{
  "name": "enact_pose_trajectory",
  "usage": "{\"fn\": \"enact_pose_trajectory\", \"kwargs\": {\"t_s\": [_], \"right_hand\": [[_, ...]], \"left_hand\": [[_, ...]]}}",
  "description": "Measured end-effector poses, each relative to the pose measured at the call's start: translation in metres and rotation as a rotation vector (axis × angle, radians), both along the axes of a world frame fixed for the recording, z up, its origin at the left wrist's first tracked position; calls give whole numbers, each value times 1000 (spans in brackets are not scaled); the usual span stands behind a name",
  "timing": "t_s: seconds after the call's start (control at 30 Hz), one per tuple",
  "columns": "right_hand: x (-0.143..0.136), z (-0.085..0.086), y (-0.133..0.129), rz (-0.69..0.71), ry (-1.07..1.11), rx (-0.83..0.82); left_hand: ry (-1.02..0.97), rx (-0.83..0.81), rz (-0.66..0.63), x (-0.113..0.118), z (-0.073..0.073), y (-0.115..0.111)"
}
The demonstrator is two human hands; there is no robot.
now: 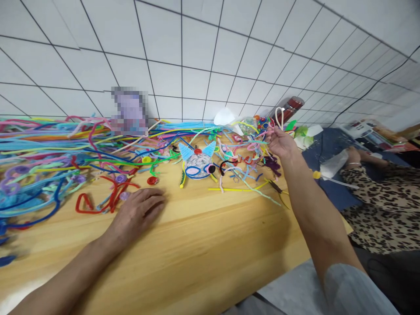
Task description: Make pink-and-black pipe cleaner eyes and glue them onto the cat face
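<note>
My left hand point(139, 210) rests palm down on the wooden table, its fingers lying flat beside red pipe cleaners point(113, 194) and below a red coil point(152, 180). Stretched out to the far right, my right hand point(280, 141) has its fingers pinched at the pile, near a white looped pipe cleaner point(279, 117) and a colourful ball point(263, 124); what is between the fingertips is too small to tell. Between the hands sits a clear ball figure point(197, 165) with blue ears, blue rings like glasses and a red top.
Many coloured pipe cleaners point(65, 146) run along the wall side of the table point(197, 236). A red-capped bottle point(292, 107) leans behind my right hand. At the right, a person in leopard-print clothing point(380, 210) sits by a blue surface point(323, 153); pliers point(274, 186) lie nearer.
</note>
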State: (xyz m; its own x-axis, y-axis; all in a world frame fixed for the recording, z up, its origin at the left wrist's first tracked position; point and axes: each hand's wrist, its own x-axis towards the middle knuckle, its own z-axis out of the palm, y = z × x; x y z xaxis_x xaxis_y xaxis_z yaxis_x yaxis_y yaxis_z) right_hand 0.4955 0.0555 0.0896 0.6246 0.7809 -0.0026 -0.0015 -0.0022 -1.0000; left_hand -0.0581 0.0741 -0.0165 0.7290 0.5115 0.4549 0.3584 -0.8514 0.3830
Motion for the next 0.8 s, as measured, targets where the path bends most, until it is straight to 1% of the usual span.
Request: {"fn": "enact_pose_trajectory", "kwargs": {"t_s": [0.17, 0.37, 0.5, 0.63, 0.8], "right_hand": [[0, -4, 5, -36, -24, 12], [-9, -13, 11, -14, -116, -92], [-13, -15, 11, -58, -231, -140], [-14, -11, 6, -149, -393, -183], [-14, 2, -6, -242, -553, -213]], "left_hand": [[-7, 2, 2, 0, -1, 0], [-10, 20, -6, 0, 0, 0], [-12, 11, -8, 0, 0, 1], [8, -20, 11, 0, 0, 1], [15, -19, 12, 0, 1, 0]]}}
